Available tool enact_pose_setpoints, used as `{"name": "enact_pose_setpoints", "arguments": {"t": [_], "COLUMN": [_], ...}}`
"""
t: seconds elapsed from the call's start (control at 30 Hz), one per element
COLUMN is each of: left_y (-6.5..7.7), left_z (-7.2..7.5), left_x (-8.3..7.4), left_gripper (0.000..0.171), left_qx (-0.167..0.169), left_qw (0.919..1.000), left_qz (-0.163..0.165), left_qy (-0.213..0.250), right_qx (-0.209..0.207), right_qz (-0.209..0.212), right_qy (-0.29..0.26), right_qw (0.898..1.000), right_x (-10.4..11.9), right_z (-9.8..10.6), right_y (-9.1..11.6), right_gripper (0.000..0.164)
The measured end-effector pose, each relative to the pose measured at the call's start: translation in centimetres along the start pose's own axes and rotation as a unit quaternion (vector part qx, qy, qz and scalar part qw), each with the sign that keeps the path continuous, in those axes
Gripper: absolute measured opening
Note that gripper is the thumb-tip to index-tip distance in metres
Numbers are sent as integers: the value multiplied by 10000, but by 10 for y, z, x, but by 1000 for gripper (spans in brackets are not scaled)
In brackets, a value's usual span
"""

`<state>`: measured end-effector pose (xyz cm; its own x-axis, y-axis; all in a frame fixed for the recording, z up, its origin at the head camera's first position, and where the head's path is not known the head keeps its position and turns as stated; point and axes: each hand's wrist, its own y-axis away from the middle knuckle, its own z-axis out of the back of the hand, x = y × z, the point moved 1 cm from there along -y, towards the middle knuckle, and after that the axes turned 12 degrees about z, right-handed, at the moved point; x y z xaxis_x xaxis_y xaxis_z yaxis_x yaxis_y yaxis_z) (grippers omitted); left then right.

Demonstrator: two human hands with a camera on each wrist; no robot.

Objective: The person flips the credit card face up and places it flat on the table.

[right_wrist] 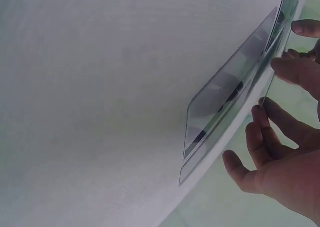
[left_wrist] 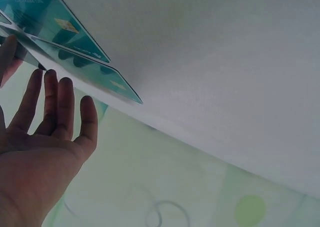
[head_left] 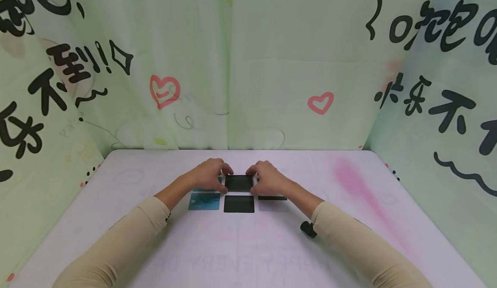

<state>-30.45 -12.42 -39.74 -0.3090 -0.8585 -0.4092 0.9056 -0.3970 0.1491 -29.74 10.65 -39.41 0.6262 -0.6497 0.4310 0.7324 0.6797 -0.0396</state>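
Both hands meet at a black card [head_left: 238, 183] in the middle of the back row, pinching it at its two side edges. My left hand [head_left: 209, 175] grips the left edge, thumb at the near corner and fingers at the far one. The right hand [head_left: 268, 178] mirrors this on the right edge. A second black card [head_left: 239, 204] lies directly in front. To its left is a teal card [head_left: 204, 201]; behind that, another teal card [left_wrist: 85, 64] is partly hidden under my left hand. At right lies a pale card with a black stripe [head_left: 272, 198].
A small black cylindrical object [head_left: 308, 229] lies beside the right sleeve. The white table [head_left: 233, 253] carries a pink smear on its right side. Printed cloth curtains [head_left: 272, 42] stand around its back and sides.
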Motion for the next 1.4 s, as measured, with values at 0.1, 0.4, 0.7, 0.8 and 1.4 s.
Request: {"name": "enact_pose_setpoints", "arguments": {"t": [0.1, 0.4, 0.7, 0.8, 1.4], "left_y": [0, 3, 3, 3, 6], "left_z": [2, 4, 5, 6, 11], "left_x": [2, 5, 7, 8, 5], "left_gripper": [52, 50, 51, 52, 52], "left_qx": [-21, 95, 60, 28, -104], "left_qw": [9999, 9995, 9982, 9980, 9969], "left_qz": [-111, -109, -90, -74, 74], "left_qy": [56, 269, 597, 621, 778], "right_qx": [-40, -79, -237, -351, -790], "right_qz": [6, 92, 140, 180, 7], "right_qy": [-80, -254, -501, -543, -879], "right_qw": [10000, 9996, 9984, 9977, 9930], "right_x": [0, -6, -12, -13, -17], "right_z": [1, 0, -1, 0, 8], "right_y": [0, 4, 9, 10, 14], "right_gripper": [50, 51, 49, 48, 48]}}
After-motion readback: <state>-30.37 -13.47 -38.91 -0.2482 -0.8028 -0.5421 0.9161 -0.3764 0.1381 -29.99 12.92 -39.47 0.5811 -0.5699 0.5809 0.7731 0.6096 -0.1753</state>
